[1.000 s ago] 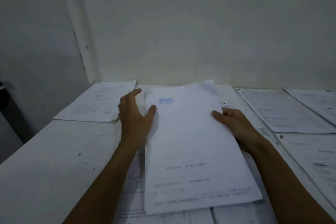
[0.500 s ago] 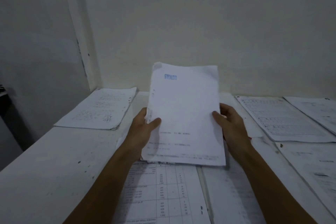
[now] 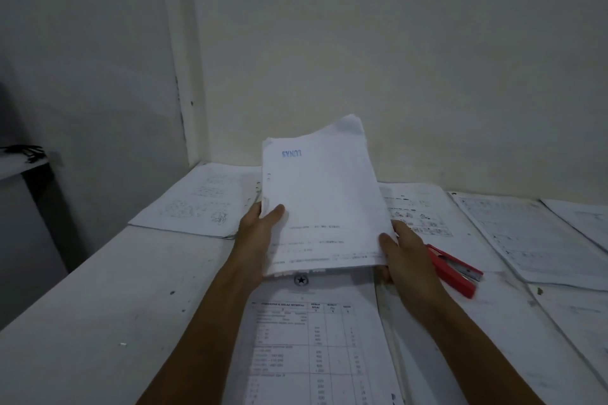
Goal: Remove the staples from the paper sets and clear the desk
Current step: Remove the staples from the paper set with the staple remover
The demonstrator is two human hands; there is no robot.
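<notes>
I hold a stack of white paper (image 3: 325, 200) tilted up above the desk, with a blue stamp showing through near its top. My left hand (image 3: 260, 227) grips its left edge, thumb on the front. My right hand (image 3: 404, 253) grips the lower right corner. A red staple tool (image 3: 455, 270) lies on the desk just right of my right hand. Under the stack lies a printed table sheet (image 3: 312, 339).
The white desk (image 3: 115, 306) meets the wall at the back. One paper set (image 3: 200, 200) lies at the back left, more sheets (image 3: 526, 233) cover the right side. A dark shelf (image 3: 23, 154) stands at far left.
Both hands lifted the stack off the desk and tilted it upright. The printed sheet below and the red staple tool came into view.
</notes>
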